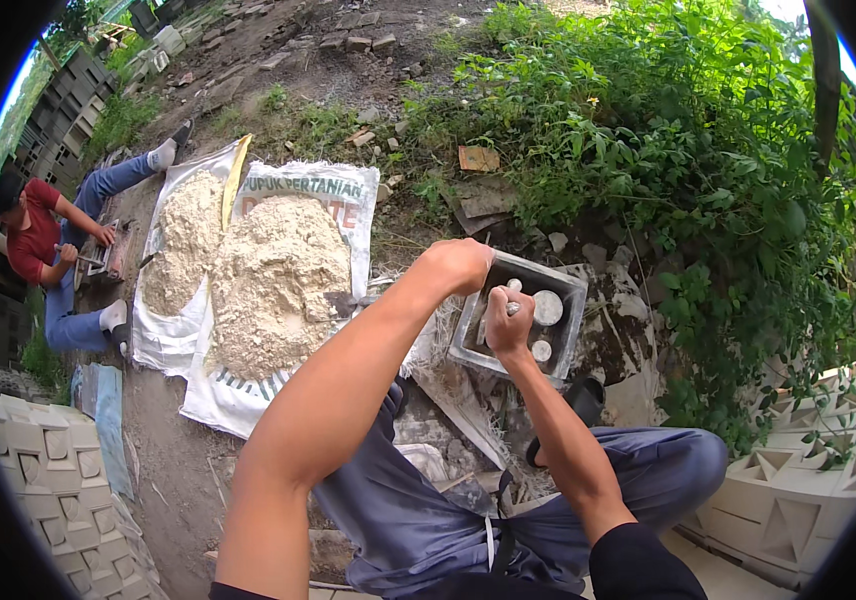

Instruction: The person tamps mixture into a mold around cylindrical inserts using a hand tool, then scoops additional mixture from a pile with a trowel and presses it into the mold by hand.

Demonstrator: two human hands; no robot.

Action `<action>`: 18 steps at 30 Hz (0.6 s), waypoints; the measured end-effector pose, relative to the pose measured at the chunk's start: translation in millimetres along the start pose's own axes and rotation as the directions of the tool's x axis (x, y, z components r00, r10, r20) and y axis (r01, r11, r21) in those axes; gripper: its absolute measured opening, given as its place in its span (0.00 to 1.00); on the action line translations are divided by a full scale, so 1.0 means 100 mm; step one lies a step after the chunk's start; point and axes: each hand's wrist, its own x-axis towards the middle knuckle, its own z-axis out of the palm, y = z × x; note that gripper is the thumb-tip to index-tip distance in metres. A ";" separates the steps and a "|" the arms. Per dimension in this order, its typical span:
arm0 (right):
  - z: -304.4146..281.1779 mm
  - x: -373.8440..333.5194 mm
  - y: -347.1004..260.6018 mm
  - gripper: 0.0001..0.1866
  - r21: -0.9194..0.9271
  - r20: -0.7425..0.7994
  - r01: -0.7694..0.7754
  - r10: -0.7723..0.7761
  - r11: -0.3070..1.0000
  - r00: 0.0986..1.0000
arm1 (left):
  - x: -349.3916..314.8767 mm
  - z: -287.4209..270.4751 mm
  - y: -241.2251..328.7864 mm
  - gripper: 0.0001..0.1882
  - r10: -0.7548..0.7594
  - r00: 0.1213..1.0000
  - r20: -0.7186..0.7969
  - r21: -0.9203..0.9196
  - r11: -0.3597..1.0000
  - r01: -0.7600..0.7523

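A grey rectangular metal mould (569,283) with round pale inserts sits on the ground in front of my knees. My left hand (460,264) grips the mould's near-left rim. My right hand (506,320) is inside the mould, fingers closed on a small metal tool (513,309) whose tip is hidden. Grey damp mix fills the mould around the round inserts.
Two heaps of pale sandy mix (273,282) lie on white sacks (346,196) to the left. Another person (48,245) sits at far left working on a mould. Cast decorative blocks are stacked at lower left (48,470) and lower right (798,480). Green bushes (688,150) rise behind.
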 end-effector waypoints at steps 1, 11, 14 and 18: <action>0.00 0.01 0.03 0.16 -0.001 -0.004 0.016 -0.016 1.000 1.000 | 0.01 0.02 -0.02 0.25 0.009 1.000 -0.014 -0.009 1.000 -0.009; -0.39 -0.15 0.41 0.17 0.209 0.257 -0.124 0.068 0.970 0.964 | -0.02 0.03 0.00 0.28 0.117 0.993 0.006 -0.080 0.990 -0.116; -0.52 -0.11 0.26 0.15 0.193 0.338 -0.278 0.202 0.941 0.919 | -0.02 0.09 -0.03 0.26 0.123 0.992 0.003 -0.079 0.989 -0.122; -0.38 -0.31 0.07 0.22 0.304 0.096 -0.257 0.239 0.917 0.966 | -0.03 0.12 -0.07 0.24 0.135 0.991 0.013 -0.066 0.989 -0.134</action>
